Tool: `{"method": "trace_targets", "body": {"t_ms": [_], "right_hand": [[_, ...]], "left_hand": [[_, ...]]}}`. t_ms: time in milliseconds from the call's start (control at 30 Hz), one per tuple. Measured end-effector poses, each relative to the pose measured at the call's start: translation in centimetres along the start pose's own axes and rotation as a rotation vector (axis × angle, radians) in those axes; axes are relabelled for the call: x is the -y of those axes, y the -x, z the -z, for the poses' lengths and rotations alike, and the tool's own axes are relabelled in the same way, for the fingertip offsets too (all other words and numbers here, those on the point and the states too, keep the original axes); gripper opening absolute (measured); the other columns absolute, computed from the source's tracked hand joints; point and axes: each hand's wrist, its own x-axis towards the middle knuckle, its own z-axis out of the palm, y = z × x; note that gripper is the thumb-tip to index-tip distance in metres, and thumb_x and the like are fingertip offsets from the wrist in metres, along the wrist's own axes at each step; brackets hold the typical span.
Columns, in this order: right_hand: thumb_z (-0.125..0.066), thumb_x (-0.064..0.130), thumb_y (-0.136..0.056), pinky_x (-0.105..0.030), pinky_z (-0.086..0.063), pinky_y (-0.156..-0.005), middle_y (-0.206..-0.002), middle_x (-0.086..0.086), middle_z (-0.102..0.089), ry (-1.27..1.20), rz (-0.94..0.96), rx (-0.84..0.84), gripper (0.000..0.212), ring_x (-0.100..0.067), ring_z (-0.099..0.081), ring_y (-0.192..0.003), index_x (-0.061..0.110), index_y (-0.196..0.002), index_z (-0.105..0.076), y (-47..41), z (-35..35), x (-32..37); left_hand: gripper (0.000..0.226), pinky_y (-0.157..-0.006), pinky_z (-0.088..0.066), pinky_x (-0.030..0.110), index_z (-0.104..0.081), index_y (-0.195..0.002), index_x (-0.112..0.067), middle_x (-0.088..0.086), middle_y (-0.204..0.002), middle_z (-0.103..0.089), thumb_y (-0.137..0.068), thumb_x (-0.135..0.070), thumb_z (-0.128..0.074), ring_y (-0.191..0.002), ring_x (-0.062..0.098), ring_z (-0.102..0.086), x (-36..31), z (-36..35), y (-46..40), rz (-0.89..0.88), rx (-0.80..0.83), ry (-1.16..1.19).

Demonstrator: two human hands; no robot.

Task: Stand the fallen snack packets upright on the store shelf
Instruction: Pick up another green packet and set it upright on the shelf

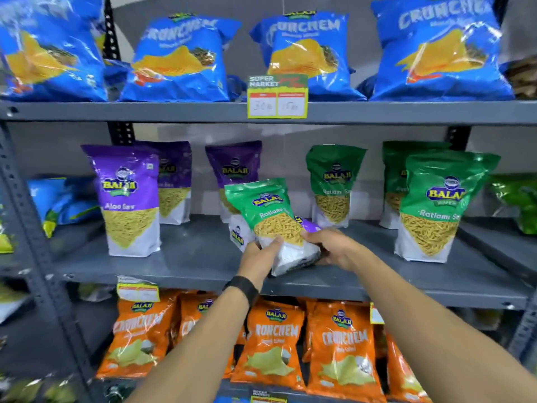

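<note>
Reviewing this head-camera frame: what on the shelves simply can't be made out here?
- Purple packet, head view: mostly hidden behind the tilted green packet that the left hand and right hand hold; lying or standing, unclear.
- Price tag, head view: handwritten figures too blurred to read.
- Lower price tag: print smeared.
- Green bag: cut off by the right edge.
</note>
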Motion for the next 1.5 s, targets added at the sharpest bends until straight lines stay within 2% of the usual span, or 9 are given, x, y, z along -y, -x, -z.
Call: {"method": "trace_targets", "body": {"t_ms": [100,233,300,400,633,933,1100,1267,1500], "right_hand": [[-0.088,0.036,-0.076,-0.034,-0.059,-0.071,-0.093,-0.012,-0.073,0.027,0.064,-0.044,0.051,-0.026,-0.066,-0.086,0.003,-0.111,-0.074,1.9,-0.8,-0.1],[-0.09,0.025,-0.075,-0.03,-0.054,-0.066,-0.095,-0.002,-0.081,0.034,0.156,-0.014,0.035,-0.016,-0.072,-0.084,0.009,-0.104,-0.077,6.4,-2.5,-0.4],[-0.09,0.019,-0.076,-0.026,-0.055,-0.064,-0.102,-0.007,-0.082,0.017,0.217,-0.023,0.035,-0.017,-0.076,-0.086,0.007,-0.107,-0.078,8.6,-3.7,-0.5],[-0.091,0.016,-0.073,-0.03,-0.059,-0.074,-0.096,-0.003,-0.083,0.006,0.33,-0.079,0.03,-0.024,-0.078,-0.094,0.014,-0.101,-0.081,11.8,-5.6,-0.8],[-0.091,0.014,-0.073,-0.026,-0.062,-0.077,-0.096,0.012,-0.082,0.003,0.487,-0.101,0.036,-0.009,-0.077,-0.089,0.032,-0.1,-0.076,17.5,-8.0,-2.0],[-0.093,0.014,-0.068,-0.032,-0.064,-0.079,-0.103,0.002,-0.082,-0.024,0.512,-0.086,0.051,-0.017,-0.078,-0.092,0.021,-0.116,-0.075,17.7,-7.3,-2.4],[-0.093,0.014,-0.067,-0.039,-0.064,-0.085,-0.102,0.002,-0.083,-0.019,0.469,-0.093,0.049,-0.02,-0.078,-0.095,0.021,-0.113,-0.076,15.7,-5.5,-2.9],[-0.091,0.009,-0.07,-0.043,-0.063,-0.086,-0.095,0.002,-0.083,-0.001,0.418,-0.167,0.035,-0.025,-0.077,-0.095,0.027,-0.097,-0.078,13.2,-1.4,-3.6],[-0.084,-0.007,-0.075,-0.022,-0.061,-0.072,-0.095,-0.006,-0.078,0.064,0.392,-0.289,0.036,-0.021,-0.074,-0.086,0.018,-0.097,-0.07,7.3,6.5,-2.7]], "left_hand": [[0.038,-0.08,-0.051,0.032,-0.07,-0.112,-0.006,0.003,-0.099,-0.07,-0.093,-0.039,-0.074,-0.09,0.021,-0.064,-0.1,1.3,1.1,-0.051,0.037,0.004],[0.009,-0.063,-0.049,0.012,-0.07,-0.108,-0.025,-0.009,-0.098,-0.072,-0.101,-0.028,-0.068,-0.082,0.006,-0.063,-0.7,4.1,4.0,-0.132,0.064,-0.034],[0.033,-0.074,-0.054,0.019,-0.067,-0.133,-0.022,-0.004,-0.12,-0.076,-0.1,-0.027,-0.069,-0.101,0.011,-0.071,-1.0,5.7,5.5,-0.176,0.112,-0.021],[0.037,-0.093,-0.058,0.03,-0.065,-0.136,-0.024,-0.002,-0.128,-0.078,-0.1,-0.02,-0.069,-0.117,0.016,-0.074,-0.9,7.9,7.6,-0.239,0.131,-0.007],[0.046,-0.087,-0.059,0.024,-0.061,-0.14,-0.025,-0.002,-0.128,-0.078,-0.098,-0.011,-0.071,-0.114,0.01,-0.075,-0.2,11.4,12.0,-0.366,0.112,0.009],[0.052,-0.089,-0.058,0.015,-0.056,-0.147,-0.021,-0.006,-0.133,-0.075,-0.099,-0.008,-0.069,-0.12,0.005,-0.072,-0.3,11.1,13.4,-0.404,0.108,0.013],[0.048,-0.087,-0.058,0.015,-0.057,-0.144,-0.02,-0.004,-0.132,-0.075,-0.098,-0.008,-0.068,-0.114,0.002,-0.074,-0.3,9.0,11.6,-0.369,0.143,-0.011],[0.074,-0.116,-0.05,0.046,-0.049,-0.153,-0.025,0.0,-0.151,-0.065,-0.087,-0.039,-0.079,-0.139,0.02,-0.062,0.6,4.4,7.4,-0.314,0.189,-0.088],[0.059,-0.104,-0.057,0.03,-0.044,-0.151,-0.011,0.007,-0.134,-0.073,-0.098,0.001,-0.067,-0.125,0.022,-0.069,0.2,-5.8,0.0,-0.311,0.337,-0.082]]}}
